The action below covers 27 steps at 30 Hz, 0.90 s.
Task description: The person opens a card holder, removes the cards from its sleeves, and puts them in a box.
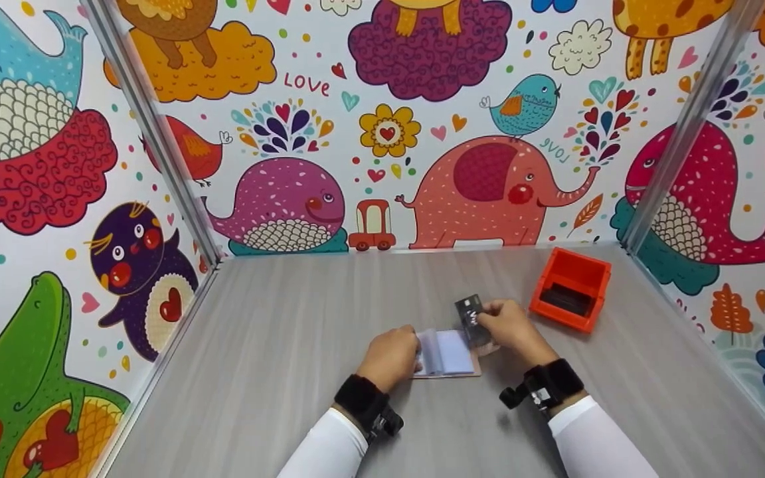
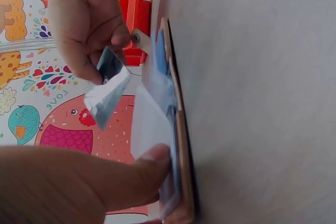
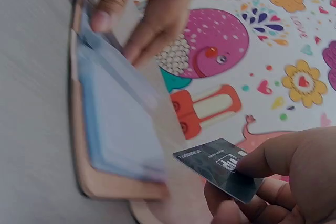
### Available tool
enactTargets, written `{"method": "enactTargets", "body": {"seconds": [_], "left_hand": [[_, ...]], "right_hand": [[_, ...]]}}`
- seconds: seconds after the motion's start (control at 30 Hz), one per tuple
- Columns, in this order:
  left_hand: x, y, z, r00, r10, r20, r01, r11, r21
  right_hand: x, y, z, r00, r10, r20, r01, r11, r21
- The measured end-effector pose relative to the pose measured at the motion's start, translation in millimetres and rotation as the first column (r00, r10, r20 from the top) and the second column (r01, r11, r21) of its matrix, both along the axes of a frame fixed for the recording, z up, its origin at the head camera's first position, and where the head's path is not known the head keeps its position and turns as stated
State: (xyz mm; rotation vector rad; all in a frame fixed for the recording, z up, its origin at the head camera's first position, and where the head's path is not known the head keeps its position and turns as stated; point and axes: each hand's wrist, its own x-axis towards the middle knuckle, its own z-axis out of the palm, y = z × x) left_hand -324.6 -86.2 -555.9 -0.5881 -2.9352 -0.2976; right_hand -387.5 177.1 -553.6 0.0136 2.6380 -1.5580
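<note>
A card holder (image 1: 455, 352) with a tan cover and clear plastic sleeves lies spread on the table. My left hand (image 1: 389, 355) is at its left side, thumb on the sleeves (image 3: 123, 72), which stand partly lifted. Between thumb and fingers, my right hand (image 1: 512, 328) pinches a dark card (image 3: 218, 166) with white lettering. That card is held above the holder's right edge in the head view. In the left wrist view, the card (image 2: 107, 95) catches bright light, and a tan snap tab (image 2: 140, 40) sticks out from the holder.
An orange-red bin (image 1: 562, 320) stands at the back right of the grey table (image 1: 276, 332), with dark flat things (image 1: 565, 300) inside. Walls printed with cartoon animals (image 1: 482, 192) border the table at the back and sides.
</note>
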Motion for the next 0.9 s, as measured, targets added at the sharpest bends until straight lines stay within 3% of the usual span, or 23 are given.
{"method": "enactTargets", "body": {"seconds": [0.3, 0.5, 0.7, 0.9], "left_hand": [[0.5, 1, 2.1, 1.000, 0.004, 0.027, -0.005, 1.000, 0.014], [0.0, 1, 0.5, 1.000, -0.002, -0.014, 0.002, 1.000, 0.004], [-1.0, 0, -3.0, 1.000, 0.000, -0.027, 0.000, 1.000, 0.007], [-0.8, 0, -4.0, 1.000, -0.001, -0.029, 0.001, 1.000, 0.004]], "right_hand": [[-9.8, 45, 18.7, 0.991, -0.081, -0.107, 0.093, 0.990, 0.110], [-9.2, 70, 33.7, 0.980, -0.155, -0.125, 0.164, 0.985, 0.061], [-8.4, 93, 40.5, 0.950, -0.222, -0.217, 0.260, 0.952, 0.164], [-7.6, 113, 42.4, 0.942, -0.283, -0.181, 0.319, 0.923, 0.214]]}}
